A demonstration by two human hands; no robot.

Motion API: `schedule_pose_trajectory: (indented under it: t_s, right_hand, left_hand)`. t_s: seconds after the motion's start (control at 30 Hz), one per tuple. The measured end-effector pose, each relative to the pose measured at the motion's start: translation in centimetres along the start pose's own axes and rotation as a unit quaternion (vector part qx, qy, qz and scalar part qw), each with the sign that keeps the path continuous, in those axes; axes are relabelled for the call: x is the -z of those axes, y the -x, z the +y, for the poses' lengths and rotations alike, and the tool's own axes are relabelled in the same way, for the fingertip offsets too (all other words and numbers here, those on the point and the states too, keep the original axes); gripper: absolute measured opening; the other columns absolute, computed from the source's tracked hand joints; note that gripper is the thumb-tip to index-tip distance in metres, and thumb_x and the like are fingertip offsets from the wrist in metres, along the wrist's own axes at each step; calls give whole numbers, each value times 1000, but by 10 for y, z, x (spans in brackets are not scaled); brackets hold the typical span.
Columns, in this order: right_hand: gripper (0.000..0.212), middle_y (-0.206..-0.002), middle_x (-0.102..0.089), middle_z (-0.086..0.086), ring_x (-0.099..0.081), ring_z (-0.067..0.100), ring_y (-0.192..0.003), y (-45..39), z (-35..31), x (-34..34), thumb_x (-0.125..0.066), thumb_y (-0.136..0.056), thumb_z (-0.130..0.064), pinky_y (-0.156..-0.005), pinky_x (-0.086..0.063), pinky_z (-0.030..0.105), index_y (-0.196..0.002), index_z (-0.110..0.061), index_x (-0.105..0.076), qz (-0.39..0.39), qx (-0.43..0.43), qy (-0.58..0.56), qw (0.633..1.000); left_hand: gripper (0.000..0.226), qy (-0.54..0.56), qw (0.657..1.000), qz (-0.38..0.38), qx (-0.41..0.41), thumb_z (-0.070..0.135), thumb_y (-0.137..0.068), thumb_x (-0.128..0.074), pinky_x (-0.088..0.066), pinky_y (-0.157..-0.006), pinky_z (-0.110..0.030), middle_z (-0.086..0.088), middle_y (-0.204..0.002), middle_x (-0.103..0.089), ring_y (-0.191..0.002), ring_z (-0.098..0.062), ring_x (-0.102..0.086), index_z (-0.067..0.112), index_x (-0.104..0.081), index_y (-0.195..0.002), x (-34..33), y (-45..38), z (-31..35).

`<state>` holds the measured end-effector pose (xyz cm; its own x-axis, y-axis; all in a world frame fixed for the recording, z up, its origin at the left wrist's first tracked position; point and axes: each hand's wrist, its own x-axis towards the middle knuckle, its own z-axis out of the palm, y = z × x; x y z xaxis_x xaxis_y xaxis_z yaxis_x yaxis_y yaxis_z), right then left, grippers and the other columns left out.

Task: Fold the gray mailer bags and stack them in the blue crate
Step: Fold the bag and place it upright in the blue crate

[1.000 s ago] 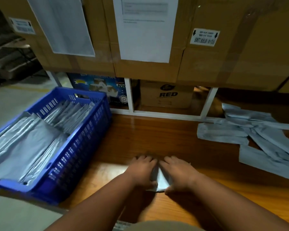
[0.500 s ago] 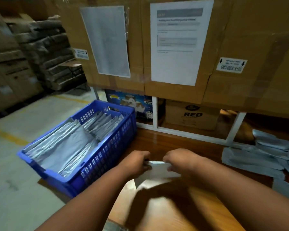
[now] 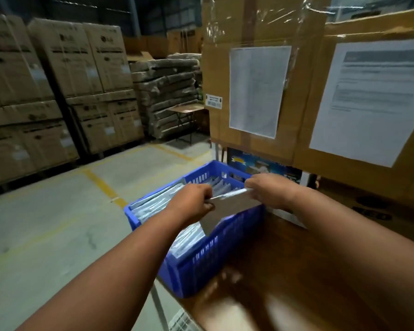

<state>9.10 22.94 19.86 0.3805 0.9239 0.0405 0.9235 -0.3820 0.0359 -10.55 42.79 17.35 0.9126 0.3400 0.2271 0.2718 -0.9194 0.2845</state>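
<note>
A folded bag (image 3: pixel 227 206) is pinched at its top edge by the left hand (image 3: pixel 191 201) and right hand (image 3: pixel 270 192), above the crate (image 3: pixel 201 261) of stacked bags (image 3: pixel 158 204). It should be lowered flat onto the stack, fold kept closed. The fingertips are hidden; the table (image 3: pixel 296 283) is blurred.

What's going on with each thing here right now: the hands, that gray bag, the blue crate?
Left hand: gripping the folded bag's left end.
Right hand: gripping its right end.
Folded gray mailer bag: held up over the crate, not yet set down.
Blue crate: on the wooden table's edge, partly filled with folded gray bags.
</note>
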Motion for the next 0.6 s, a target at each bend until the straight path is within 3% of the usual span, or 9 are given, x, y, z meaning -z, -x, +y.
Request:
schedule_pose_trajectory:
  t_s: [0.2,0.3,0.4,0.47,0.6]
  right_hand:
    - [20,-93,-53,-10,-55,23,-94,-100,-51,-14,-53,-102,-25,-85,-52,48,-85,-36,-49,-24,40,12,999]
    - [30,-93,-53,-6,-54,25,-91,-138,-79,-32,-52,-101,-17,-80,-49,44,-79,-35,-43,-54,61,16,997]
    - [15,-108,-61,3,-59,32,-103,-169,-107,-53,-50,-103,-18,-85,-51,46,-99,-31,-55,-80,94,49,991]
    - [16,-117,-64,7,-60,35,-108,-187,-119,-72,-50,-103,-19,-87,-51,45,-113,-26,-61,-84,111,78,987]
    - [21,-117,-65,6,-60,34,-110,-207,-132,-95,-52,-99,-9,-85,-47,39,-103,-29,-56,-90,120,106,983]
  left_hand:
    - [24,-43,995,14,93,30,-83,-75,-52,-70,-37,0,-88,-67,-88,-30,-64,28,-52,-78,17,27,-91]
    - [23,-69,990,1,126,30,-83,-73,-41,-65,-33,-2,-93,-70,-92,-29,-65,27,-51,-78,12,41,-131]
    - [18,-92,987,-23,134,28,-84,-71,-39,-67,-33,-2,-100,-72,-98,-29,-66,28,-53,-80,7,52,-160]
    - [15,-94,984,-39,146,26,-84,-68,-40,-67,-33,-2,-101,-72,-99,-28,-66,28,-54,-80,4,57,-173]
    - [16,-83,982,-48,166,23,-80,-64,-39,-66,-30,-1,-97,-71,-96,-28,-67,27,-51,-73,-1,60,-187]
